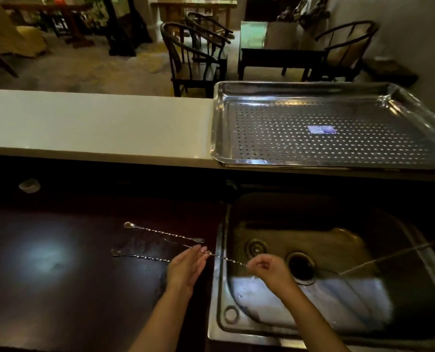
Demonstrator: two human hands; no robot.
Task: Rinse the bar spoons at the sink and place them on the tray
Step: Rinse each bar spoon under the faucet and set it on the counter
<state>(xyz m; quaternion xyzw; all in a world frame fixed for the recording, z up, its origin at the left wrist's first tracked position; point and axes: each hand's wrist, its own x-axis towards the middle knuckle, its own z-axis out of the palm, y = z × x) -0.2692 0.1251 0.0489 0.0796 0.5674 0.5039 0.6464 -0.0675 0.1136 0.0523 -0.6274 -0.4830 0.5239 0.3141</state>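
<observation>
Two bare hands work low in the view, at the seam between a dark worktop [59, 288] and a steel sink [275, 308]. The right hand [267, 269] hangs over the sink basin with its fingers curled, pinching the near end of a twisted bar spoon [226, 258] — its grip is closed on that thin stem. The left hand [186, 265] lies flatter, fingers nearly straight, with its fingertips [202, 248] touching the same spoon where the stem crosses the sink's left rim; whether they pinch it I cannot tell. A second bar spoon [140, 257] lies on the worktop just left of that hand, its stem running under the palm. Beyond it a third bar spoon [164, 232], bowl at the left and a small fork at the right, rests flat on the worktop. A thin stream of water [379, 259] slants in from the right towards the drain [300, 266]. Farther back — on a raised pale ledge [97, 123] — sits a perforated steel tray [338, 158], holding no spoons. Dark wooden chairs [188, 59] stand in the dim room behind.
</observation>
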